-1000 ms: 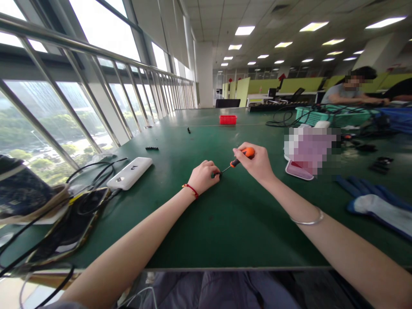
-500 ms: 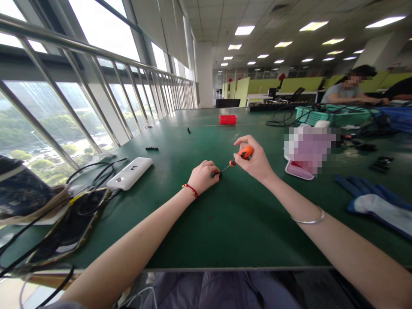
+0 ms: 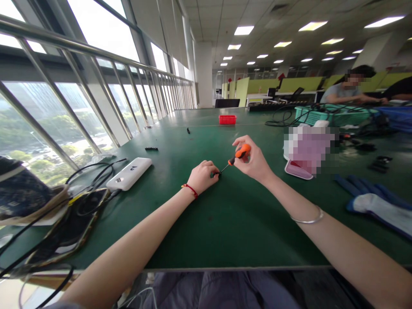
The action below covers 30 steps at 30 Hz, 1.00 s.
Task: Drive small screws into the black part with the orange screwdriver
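An orange and black screwdriver [image 3: 242,151] is gripped at its handle by my right hand [image 3: 254,161], the fingers curled round it. Its thin shaft slants down to the left, and the tip meets a small black part [image 3: 216,174] low over the table. My left hand [image 3: 202,177] pinches that part between thumb and fingers, resting on the green tabletop [image 3: 206,231]. Most of the part is hidden by the fingers, so its kind cannot be made out.
A white power bank [image 3: 130,174] and a dark phone [image 3: 71,227] with cables lie left. Ahead are a black strip [image 3: 151,148] and a red bin [image 3: 227,119]. Right are a pink-edged case [image 3: 298,170], a work glove [image 3: 380,206], a teal basket [image 3: 334,116] and a seated person [image 3: 344,88].
My right fingers have shifted slightly around the screwdriver handle, which has turned a little. My left hand and the black part stay in place.
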Each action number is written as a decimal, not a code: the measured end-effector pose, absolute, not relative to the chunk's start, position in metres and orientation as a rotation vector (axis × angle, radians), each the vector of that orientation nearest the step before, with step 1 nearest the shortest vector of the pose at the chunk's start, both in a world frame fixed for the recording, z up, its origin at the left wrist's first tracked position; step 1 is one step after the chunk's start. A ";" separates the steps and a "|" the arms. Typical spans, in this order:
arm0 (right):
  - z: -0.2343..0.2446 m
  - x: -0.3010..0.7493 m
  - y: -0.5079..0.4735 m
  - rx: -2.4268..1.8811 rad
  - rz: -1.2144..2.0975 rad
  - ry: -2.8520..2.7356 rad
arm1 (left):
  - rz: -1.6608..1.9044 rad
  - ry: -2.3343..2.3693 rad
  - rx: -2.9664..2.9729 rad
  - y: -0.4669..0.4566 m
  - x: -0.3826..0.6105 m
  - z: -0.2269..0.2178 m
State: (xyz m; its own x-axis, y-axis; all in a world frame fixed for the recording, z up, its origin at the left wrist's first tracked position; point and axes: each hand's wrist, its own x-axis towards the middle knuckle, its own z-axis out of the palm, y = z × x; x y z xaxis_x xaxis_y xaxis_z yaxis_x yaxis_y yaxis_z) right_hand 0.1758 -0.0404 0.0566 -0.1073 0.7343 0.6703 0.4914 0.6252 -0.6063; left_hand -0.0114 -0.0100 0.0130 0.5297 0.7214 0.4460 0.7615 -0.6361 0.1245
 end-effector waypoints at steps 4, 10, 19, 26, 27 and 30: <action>0.057 0.178 -0.035 -1.038 0.350 -1.775 | -0.718 -1.291 -2.675 -0.010 -0.012 0.013; 0.058 0.185 -0.030 -0.967 0.291 -1.683 | -0.767 -1.266 -2.680 -0.009 -0.013 0.013; 0.018 0.184 -0.009 -1.126 0.352 -1.884 | -1.347 -1.360 -2.732 -0.009 -0.010 0.012; 0.015 0.178 -0.010 -1.179 0.419 -1.887 | -1.396 -1.268 -2.740 -0.015 -0.006 0.017; 0.015 0.178 -0.010 -1.179 0.409 -1.894 | -1.390 -1.258 -2.736 -0.016 -0.006 0.017; 0.012 0.177 -0.009 -1.171 0.394 -1.907 | -1.383 -1.244 -2.730 -0.017 -0.005 0.017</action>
